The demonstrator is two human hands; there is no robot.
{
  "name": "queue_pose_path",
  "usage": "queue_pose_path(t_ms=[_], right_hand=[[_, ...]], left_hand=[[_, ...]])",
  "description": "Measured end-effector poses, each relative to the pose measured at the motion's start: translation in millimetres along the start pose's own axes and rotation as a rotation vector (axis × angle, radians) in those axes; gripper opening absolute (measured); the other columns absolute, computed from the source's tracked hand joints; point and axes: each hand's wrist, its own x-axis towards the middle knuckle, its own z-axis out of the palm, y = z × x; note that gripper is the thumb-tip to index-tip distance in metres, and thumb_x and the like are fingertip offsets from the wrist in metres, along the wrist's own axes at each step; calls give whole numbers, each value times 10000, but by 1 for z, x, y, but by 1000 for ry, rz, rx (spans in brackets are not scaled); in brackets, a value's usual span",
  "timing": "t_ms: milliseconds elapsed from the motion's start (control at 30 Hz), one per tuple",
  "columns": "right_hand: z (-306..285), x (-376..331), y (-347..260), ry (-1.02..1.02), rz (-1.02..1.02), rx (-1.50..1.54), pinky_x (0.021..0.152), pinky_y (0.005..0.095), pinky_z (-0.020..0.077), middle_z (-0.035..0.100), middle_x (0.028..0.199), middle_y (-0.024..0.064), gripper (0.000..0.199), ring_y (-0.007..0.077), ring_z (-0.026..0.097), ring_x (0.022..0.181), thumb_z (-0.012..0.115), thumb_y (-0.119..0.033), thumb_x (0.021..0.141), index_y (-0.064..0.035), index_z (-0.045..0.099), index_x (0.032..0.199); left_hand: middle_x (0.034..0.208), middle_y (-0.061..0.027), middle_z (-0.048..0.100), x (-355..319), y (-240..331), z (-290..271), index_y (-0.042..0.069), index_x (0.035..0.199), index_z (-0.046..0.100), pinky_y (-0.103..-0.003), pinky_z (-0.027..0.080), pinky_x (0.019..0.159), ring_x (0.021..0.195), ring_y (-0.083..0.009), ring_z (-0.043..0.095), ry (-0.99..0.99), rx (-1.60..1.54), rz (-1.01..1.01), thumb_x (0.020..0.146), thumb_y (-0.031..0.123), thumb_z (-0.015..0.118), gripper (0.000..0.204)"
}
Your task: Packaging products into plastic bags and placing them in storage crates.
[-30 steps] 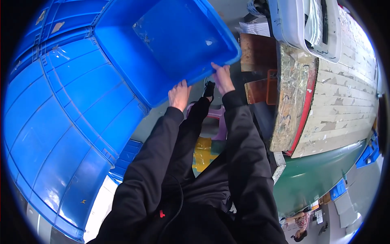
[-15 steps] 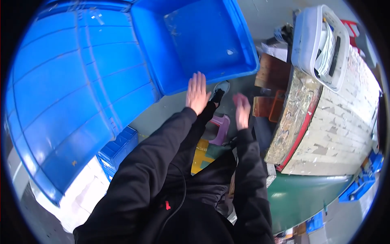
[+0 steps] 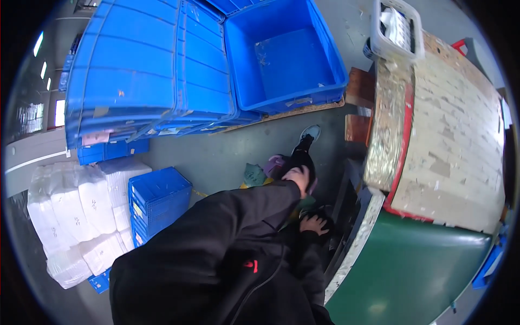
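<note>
My left hand (image 3: 297, 179) is beside my dark-trousered leg, above a purple plastic stool that is mostly hidden. Its fingers are smeared by motion and partly hidden; no object shows in it. My right hand (image 3: 314, 223) lies lower and to the right, fingers spread over a dark surface that looks like my other knee. Nothing is held in it. A light-coloured shoe (image 3: 311, 131) on my foot rests on the grey floor beyond the hands.
Ahead stands an open blue crate (image 3: 287, 62) beside stacked blue crates (image 3: 124, 59). White wrapped packs (image 3: 70, 208) and a blue box (image 3: 157, 200) sit left. At right are a green-topped table (image 3: 406, 271), a worn board (image 3: 449, 141) and a clear plastic bin (image 3: 379, 43).
Both hands have dropped from near the open crate toward my legs, the right one lower. My view has shifted left, bringing the white packs and the blue box more fully into sight.
</note>
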Motion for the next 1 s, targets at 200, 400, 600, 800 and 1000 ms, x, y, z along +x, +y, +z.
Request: queue_pose_path(t_ms=[200, 400, 600, 800, 1000], right_hand=[[25, 44, 28, 339, 16, 238, 1094, 713, 117, 530, 1352, 135, 441, 375, 324, 1383, 506, -398, 912, -56, 622, 1164], [39, 63, 33, 623, 248, 329, 1041, 694, 275, 619, 1225, 150, 415, 395, 513, 1215, 533, -411, 892, -84, 657, 1116], [42, 9, 42, 989, 301, 929, 949, 492, 447, 603, 1127, 236, 322, 396, 570, 1065, 586, -297, 867, -71, 643, 1090], [112, -65, 31, 1282, 445, 779, 1075, 536, 323, 363, 1451, 265, 518, 445, 387, 1291, 560, -357, 909, -116, 493, 1362], [82, -73, 6, 1143, 539, 772, 1062, 544, 339, 334, 1481, 265, 544, 481, 381, 1283, 578, -367, 898, -162, 480, 1392]], left_hand=[[1089, -283, 552, 6, 93, 18, -27, 1455, 248, -565, 539, 627, 904, -415, 625, 185, 304, 162, 603, 493, 824, 1153], [1143, -347, 543, 27, 119, 36, -73, 1451, 223, -491, 539, 810, 967, -450, 630, 211, 149, 576, 637, 547, 802, 1175], [1426, -259, 402, 20, 29, 12, -27, 1492, 207, -409, 335, 1111, 1335, -331, 410, -133, -189, 1352, 746, 311, 828, 1028], [1555, -262, 193, -28, -77, 47, -5, 1528, 71, -415, 255, 1157, 1440, -354, 241, -366, -415, 998, 822, 311, 750, 1029], [1546, -289, 174, -54, -53, 47, 125, 1518, 241, -497, 290, 1125, 1388, -487, 249, 156, 66, 1239, 820, 379, 699, 873]])
